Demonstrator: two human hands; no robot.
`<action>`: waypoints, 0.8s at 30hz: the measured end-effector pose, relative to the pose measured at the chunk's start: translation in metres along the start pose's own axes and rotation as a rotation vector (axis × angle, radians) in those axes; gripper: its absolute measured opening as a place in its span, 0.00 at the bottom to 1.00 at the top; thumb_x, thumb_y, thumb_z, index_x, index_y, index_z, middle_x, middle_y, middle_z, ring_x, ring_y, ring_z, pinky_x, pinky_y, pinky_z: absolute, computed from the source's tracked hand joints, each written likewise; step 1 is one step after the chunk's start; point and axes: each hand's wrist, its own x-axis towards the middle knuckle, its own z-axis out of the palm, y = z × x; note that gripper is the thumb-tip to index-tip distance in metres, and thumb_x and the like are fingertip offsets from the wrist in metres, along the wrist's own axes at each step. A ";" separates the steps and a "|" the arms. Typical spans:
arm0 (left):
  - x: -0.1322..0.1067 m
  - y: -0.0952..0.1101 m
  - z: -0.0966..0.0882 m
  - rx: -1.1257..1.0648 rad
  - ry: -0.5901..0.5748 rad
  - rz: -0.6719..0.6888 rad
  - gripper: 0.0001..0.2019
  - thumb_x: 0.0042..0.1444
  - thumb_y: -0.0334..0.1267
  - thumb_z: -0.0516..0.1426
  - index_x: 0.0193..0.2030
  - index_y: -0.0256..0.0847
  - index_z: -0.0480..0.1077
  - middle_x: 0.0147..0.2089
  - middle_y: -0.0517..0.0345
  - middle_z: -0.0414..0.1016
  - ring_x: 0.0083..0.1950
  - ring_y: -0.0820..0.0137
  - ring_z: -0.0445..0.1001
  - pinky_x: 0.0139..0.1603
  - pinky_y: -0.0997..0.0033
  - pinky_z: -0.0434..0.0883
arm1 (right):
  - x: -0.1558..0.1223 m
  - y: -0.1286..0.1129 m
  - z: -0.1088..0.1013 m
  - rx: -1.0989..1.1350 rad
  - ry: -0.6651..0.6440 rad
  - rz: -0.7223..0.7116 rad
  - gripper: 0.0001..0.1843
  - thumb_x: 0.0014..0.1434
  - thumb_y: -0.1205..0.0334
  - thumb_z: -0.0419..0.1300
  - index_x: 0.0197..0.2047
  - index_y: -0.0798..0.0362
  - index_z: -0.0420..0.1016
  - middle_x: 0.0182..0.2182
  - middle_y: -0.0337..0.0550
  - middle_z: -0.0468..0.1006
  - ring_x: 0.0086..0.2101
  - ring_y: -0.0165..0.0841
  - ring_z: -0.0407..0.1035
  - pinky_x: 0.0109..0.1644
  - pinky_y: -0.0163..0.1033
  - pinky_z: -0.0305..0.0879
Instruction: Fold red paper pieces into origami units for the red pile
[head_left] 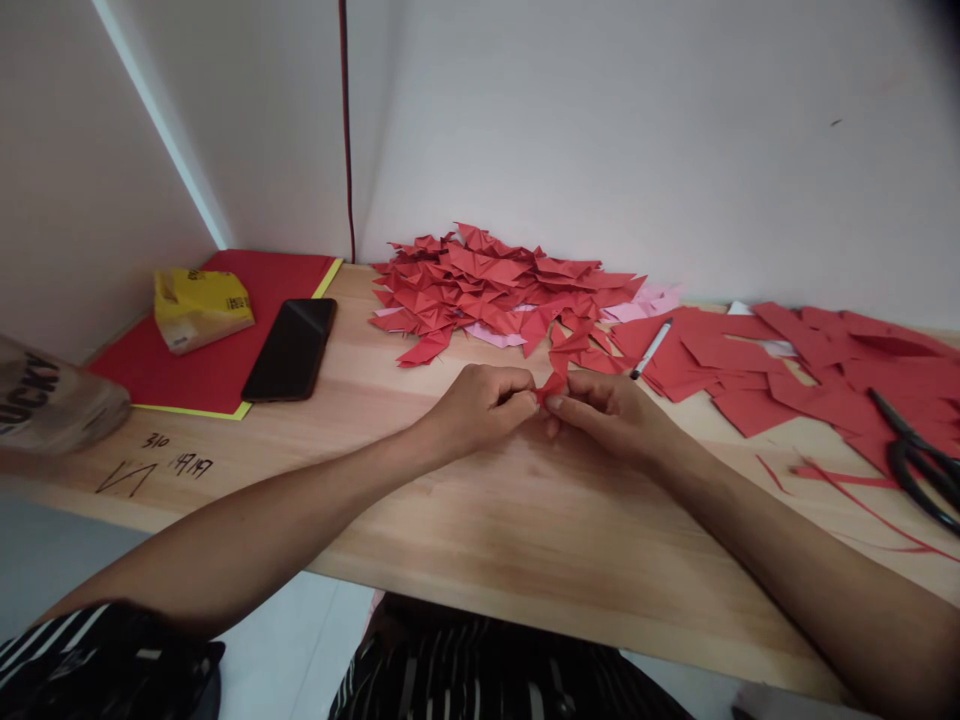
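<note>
Between my two hands is a small piece of folded red paper, pinched at its edges just above the wooden table. My left hand is closed, thumb and forefinger pressed on the paper's left side. From the right, my right hand grips it with thumb and fingers. Much of the paper is hidden by the fingers. Right behind the hands lies a heap of folded red paper pieces, with some pink ones among them. A white marker rests beyond my right hand on flat red paper sheets.
Black scissors and thin red paper strips lie at the right. On the left are a dark phone, a yellow packet on red sheets, and a clear cup. A wall closes off the back.
</note>
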 end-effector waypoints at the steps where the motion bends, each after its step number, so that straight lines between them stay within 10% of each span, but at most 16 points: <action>1: 0.000 -0.001 0.001 0.006 0.000 0.007 0.12 0.54 0.33 0.50 0.20 0.37 0.61 0.19 0.67 0.54 0.24 0.78 0.54 0.26 0.75 0.52 | 0.000 0.000 0.001 0.007 0.002 -0.002 0.13 0.57 0.55 0.59 0.25 0.53 0.73 0.23 0.40 0.76 0.23 0.28 0.64 0.27 0.34 0.56; 24: 0.001 -0.003 0.000 0.009 -0.019 0.017 0.11 0.53 0.33 0.50 0.20 0.37 0.62 0.19 0.67 0.55 0.24 0.77 0.54 0.26 0.75 0.52 | -0.001 0.002 0.003 0.023 0.007 0.008 0.12 0.56 0.55 0.60 0.27 0.53 0.74 0.25 0.40 0.78 0.24 0.29 0.65 0.28 0.34 0.57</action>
